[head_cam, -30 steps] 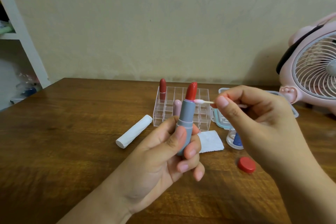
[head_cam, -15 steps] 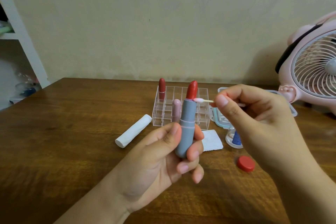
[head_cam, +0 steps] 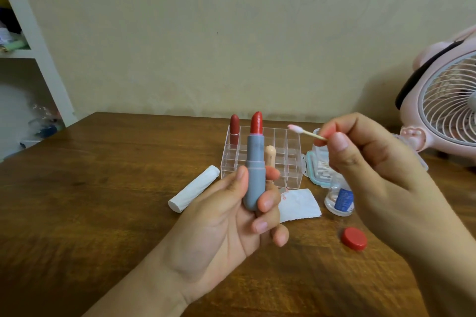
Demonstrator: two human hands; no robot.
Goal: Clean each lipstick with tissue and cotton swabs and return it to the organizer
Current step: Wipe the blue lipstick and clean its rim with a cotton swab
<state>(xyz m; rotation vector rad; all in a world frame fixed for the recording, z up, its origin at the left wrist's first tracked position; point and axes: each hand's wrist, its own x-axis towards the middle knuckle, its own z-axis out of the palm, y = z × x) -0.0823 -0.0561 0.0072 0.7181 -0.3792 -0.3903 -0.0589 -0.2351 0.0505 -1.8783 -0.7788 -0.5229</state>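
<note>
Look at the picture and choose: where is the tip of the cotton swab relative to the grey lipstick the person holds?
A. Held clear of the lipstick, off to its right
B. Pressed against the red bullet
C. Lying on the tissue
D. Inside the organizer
A: the right hand pinches the cotton swab with its pink-stained tip in the air, apart from the grey lipstick gripped upright by the left hand.
</note>
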